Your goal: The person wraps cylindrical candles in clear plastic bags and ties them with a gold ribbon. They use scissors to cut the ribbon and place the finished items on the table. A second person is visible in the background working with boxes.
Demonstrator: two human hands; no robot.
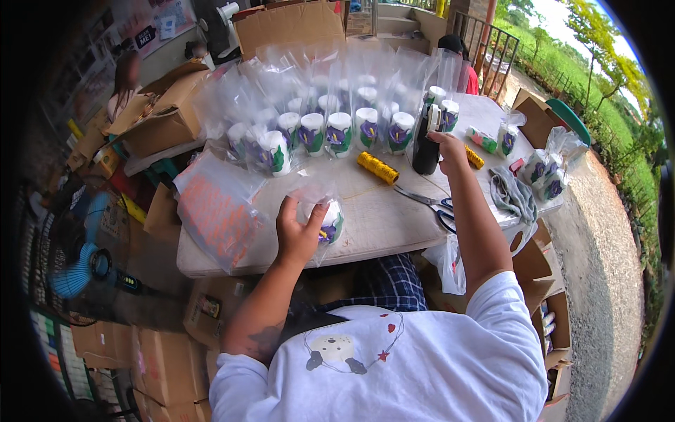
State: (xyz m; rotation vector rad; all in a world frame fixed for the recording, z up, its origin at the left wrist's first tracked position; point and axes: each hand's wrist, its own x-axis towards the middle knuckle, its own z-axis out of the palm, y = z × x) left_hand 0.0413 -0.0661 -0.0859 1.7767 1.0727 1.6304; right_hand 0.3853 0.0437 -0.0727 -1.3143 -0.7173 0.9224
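Note:
At the near edge of the white table (pixel 281 197), my left hand (pixel 298 228) is closed around a white cup (pixel 333 222) with a painted purple flower, wrapped in a see-through plastic bag. My right arm reaches far across to a black tumbler (pixel 425 151) standing upright, and my right hand (pixel 449 146) grips its side below the lid. Gold thread on a spool (pixel 377 168) lies between the two hands. Scissors (pixel 430 202) with dark blue handles rest nearer to me, below the tumbler. Behind stand many similar flowered cups (pixel 339 133) in tall plastic bags.
A stack of flat plastic bags (pixel 218 211) lies at the table's left. On the right are a second gold spool (pixel 474 157), a grey cloth (pixel 513 193) and bagged cups (pixel 550 174). Cardboard boxes (pixel 158 112) and a blue fan (pixel 77 271) stand at left; people sit beyond.

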